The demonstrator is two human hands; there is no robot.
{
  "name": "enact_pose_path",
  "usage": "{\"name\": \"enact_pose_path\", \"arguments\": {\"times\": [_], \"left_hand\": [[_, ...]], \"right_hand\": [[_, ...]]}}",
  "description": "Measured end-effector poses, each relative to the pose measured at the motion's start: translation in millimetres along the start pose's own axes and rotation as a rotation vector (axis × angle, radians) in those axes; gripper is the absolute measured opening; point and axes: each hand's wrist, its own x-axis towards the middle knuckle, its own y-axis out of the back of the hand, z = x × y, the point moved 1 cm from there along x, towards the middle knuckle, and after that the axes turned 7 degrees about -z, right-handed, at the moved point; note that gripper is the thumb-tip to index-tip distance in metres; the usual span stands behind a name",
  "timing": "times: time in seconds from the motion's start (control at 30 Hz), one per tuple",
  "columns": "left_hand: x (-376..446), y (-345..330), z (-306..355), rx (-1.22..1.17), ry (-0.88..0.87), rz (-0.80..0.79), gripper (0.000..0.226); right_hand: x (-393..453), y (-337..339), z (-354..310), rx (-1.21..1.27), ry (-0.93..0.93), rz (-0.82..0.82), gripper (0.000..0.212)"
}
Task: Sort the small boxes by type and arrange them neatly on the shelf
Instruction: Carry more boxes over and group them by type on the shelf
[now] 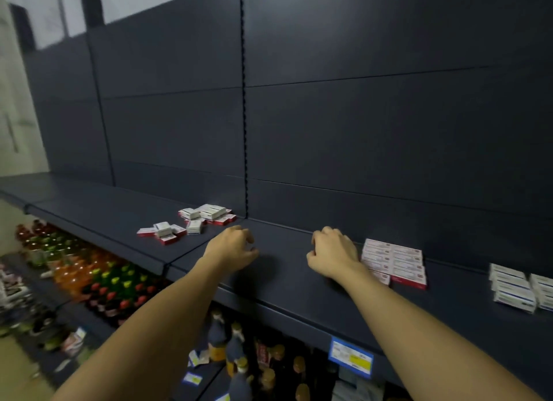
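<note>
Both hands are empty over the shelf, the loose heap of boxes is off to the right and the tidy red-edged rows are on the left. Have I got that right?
Not quite. The head view shows the sides swapped: the loose heap of boxes lies to the left, beyond the left hand, and the tidy red-edged rows sit on the right, beside the right hand. Both hands are empty over the shelf.

Dark blue-grey metal back panels (389, 125) rise behind the shelving, divided by a perforated upright (244, 101). A pale wall (18, 107) stands at far left. Below the shelf's front edge, a lower tier holds rows of coloured bottles (98, 278). Lighting dim.
</note>
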Motion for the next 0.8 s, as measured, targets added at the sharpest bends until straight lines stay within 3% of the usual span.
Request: {"name": "enact_pose_path", "arguments": {"times": [0.27, 0.53, 0.8], "left_hand": [[-12, 41, -108, 0.011, 0.115, 0.107, 0.022], [-10, 56, -214, -0.137, 0.166, 0.152, 0.006], [11, 68, -286, -0.048, 0.157, 0.097, 0.015]], "right_hand": [[54, -11, -115, 0.023, 0.063, -0.021, 0.039], [96, -32, -207, 0.041, 0.063, -0.025, 0.04], [135, -55, -256, 0.037, 0.053, -0.038, 0.037]]}}
